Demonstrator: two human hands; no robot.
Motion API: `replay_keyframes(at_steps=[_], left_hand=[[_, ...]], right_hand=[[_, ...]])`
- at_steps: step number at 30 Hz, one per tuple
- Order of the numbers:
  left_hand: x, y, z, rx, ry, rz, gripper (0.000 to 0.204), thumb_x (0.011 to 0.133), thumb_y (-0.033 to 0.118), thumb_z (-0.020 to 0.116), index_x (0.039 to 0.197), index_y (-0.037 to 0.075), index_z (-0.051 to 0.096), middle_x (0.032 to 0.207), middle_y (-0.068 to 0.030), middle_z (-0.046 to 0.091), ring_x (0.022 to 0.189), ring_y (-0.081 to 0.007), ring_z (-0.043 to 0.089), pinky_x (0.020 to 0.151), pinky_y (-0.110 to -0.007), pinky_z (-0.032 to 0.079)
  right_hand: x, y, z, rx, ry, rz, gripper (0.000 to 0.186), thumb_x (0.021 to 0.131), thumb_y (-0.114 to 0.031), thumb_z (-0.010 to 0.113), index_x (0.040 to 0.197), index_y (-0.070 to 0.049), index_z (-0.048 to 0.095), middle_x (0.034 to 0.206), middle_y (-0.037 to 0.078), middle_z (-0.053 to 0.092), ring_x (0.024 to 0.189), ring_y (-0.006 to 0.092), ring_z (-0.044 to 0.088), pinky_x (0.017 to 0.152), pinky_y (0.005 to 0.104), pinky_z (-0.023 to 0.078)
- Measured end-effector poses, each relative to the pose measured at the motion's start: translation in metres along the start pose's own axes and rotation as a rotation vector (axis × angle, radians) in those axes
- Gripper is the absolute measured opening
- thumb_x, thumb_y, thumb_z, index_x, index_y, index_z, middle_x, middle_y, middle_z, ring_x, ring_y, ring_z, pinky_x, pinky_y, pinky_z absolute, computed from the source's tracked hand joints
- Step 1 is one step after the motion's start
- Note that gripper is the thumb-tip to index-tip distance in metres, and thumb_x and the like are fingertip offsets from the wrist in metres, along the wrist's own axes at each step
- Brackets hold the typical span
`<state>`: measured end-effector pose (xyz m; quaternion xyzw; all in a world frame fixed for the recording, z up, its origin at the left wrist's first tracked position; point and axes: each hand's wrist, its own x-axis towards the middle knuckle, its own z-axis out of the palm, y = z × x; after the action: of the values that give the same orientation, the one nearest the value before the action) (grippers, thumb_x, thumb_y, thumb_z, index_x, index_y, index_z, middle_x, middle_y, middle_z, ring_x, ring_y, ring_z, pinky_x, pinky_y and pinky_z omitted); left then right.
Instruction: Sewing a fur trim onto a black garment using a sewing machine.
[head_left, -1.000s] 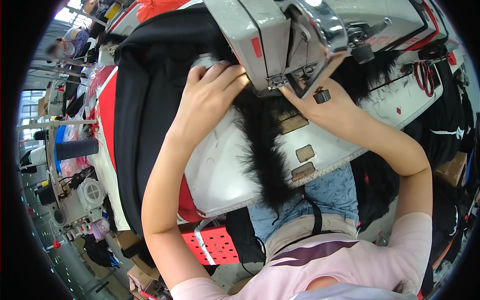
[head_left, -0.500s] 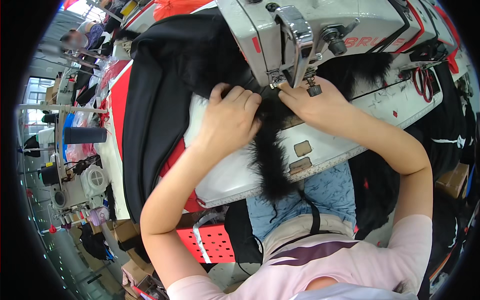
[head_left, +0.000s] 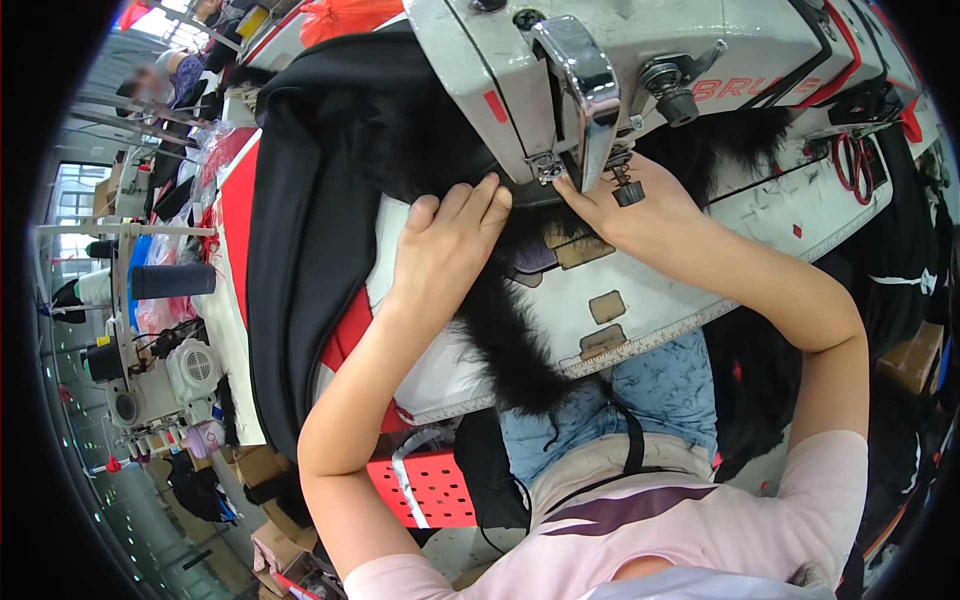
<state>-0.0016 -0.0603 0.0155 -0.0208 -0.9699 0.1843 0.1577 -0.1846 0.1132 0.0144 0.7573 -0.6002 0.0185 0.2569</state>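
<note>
Black fabric with fur [head_left: 410,130] lies under the head of a white sewing machine [head_left: 490,90]. My left hand [head_left: 440,250] rests on it left of the presser foot [head_left: 547,168], its fingers stretched forward and lying flat. Close against the right of the foot is my right hand [head_left: 645,210]; one digit points toward the needle area, while the machine head and a black knob [head_left: 628,193] hide the other fingers. A strip of black fur [head_left: 515,350] hangs from below my left hand over the front edge of the white table [head_left: 660,275].
Red-handled scissors [head_left: 853,168] lie at the table's right. Smooth black cloth [head_left: 300,240] drapes over the left side. Below the table stands a red perforated crate [head_left: 430,490]. Another machine's motor [head_left: 195,368] is at the far left, and a person [head_left: 180,75] is in the background.
My left hand has shifted slightly left, and its curled fingers have straightened. The hanging fur strip has swung left, uncovering more of the table plate. My right hand stays by the presser foot.
</note>
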Motion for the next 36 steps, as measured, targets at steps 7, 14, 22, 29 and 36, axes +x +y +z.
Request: replay_keyframes(at_steps=[7,14,22,29,36], left_hand=[[0.01,0.003,-0.002,-0.037,-0.016,-0.007,0.031,0.079,0.014,0.061,0.109,0.011,0.065,0.112,0.0043,0.064,0.097,-0.0097,0.057,0.083,-0.028,0.037],[0.021,0.012,0.007,0.006,0.023,0.033,0.028,0.073,0.013,0.063,0.1,0.01,0.065,0.086,0.0002,0.058,0.098,-0.0155,0.057,0.085,-0.03,0.036],[0.016,-0.004,-0.001,-0.122,0.029,0.146,0.028,0.075,0.015,0.063,0.102,0.011,0.07,0.1,0.0038,0.06,0.106,-0.0129,0.056,0.082,-0.029,0.037],[0.011,-0.004,0.009,-0.148,0.095,0.162,0.028,0.077,0.013,0.063,0.104,0.012,0.069,0.1,0.0044,0.061,0.104,-0.0109,0.057,0.081,-0.027,0.034],[0.011,0.001,0.011,-0.183,0.064,0.037,0.03,0.077,0.014,0.064,0.106,0.013,0.069,0.102,0.0038,0.063,0.106,-0.0114,0.058,0.082,-0.03,0.035]], right_hand=[[-0.008,0.007,-0.005,0.324,-0.011,0.183,0.025,0.076,-0.004,0.062,0.1,0.0,0.064,0.091,0.014,0.063,0.091,0.0299,0.062,0.079,0.0402,0.05],[-0.012,0.001,-0.016,0.096,-0.077,0.231,0.007,0.059,-0.013,0.065,0.061,-0.007,0.063,0.08,0.004,0.047,0.084,0.0202,0.051,0.063,0.0309,0.039],[-0.009,-0.002,-0.022,0.093,-0.045,0.263,0.007,0.061,-0.011,0.065,0.061,-0.004,0.063,0.082,0.006,0.05,0.084,0.0216,0.051,0.062,0.0323,0.041],[0.003,-0.004,-0.005,0.567,0.301,0.323,0.016,0.063,-0.013,0.064,0.076,-0.006,0.067,0.085,0.004,0.055,0.088,0.0204,0.054,0.073,0.0309,0.043],[-0.01,0.014,-0.008,0.463,0.087,0.12,0.011,0.064,-0.01,0.063,0.075,-0.008,0.064,0.087,0.004,0.059,0.092,0.0218,0.055,0.074,0.0332,0.044]])
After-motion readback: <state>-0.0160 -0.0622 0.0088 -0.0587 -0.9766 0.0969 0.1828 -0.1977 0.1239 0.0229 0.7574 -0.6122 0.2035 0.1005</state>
